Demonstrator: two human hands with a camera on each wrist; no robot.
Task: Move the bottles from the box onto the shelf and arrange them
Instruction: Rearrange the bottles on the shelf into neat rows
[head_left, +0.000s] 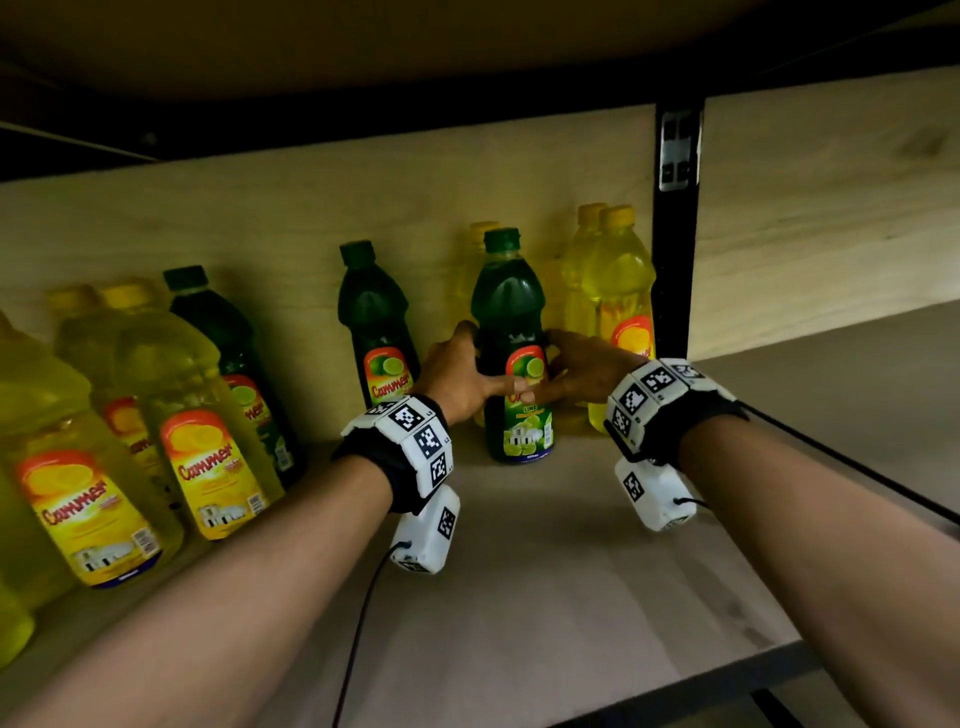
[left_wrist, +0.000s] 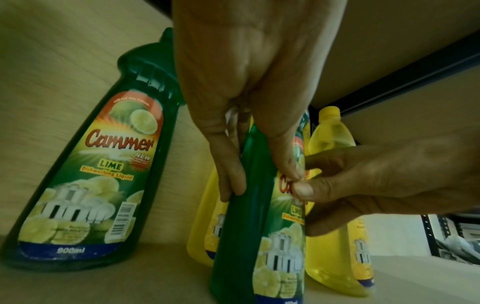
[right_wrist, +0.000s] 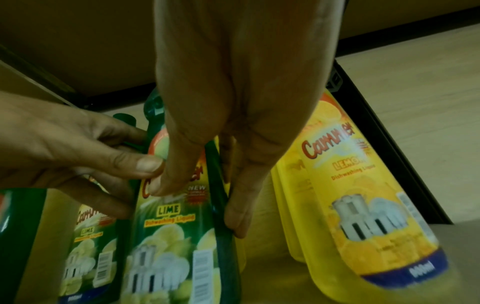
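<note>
Dim wooden shelf (head_left: 545, 571), plank back wall (head_left: 311, 208) — green and yellow bottles standing in rows. Left hand (head_left: 457, 371) and right hand (head_left: 584, 371) both grip one upright green bottle (head_left: 511, 312) — mid-shelf.

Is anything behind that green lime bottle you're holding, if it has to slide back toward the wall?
Yes. A yellow bottle stands directly behind the green lime bottle, between it and the back wall. Both the left hand and the right hand already grip it, with nothing in between.
</note>
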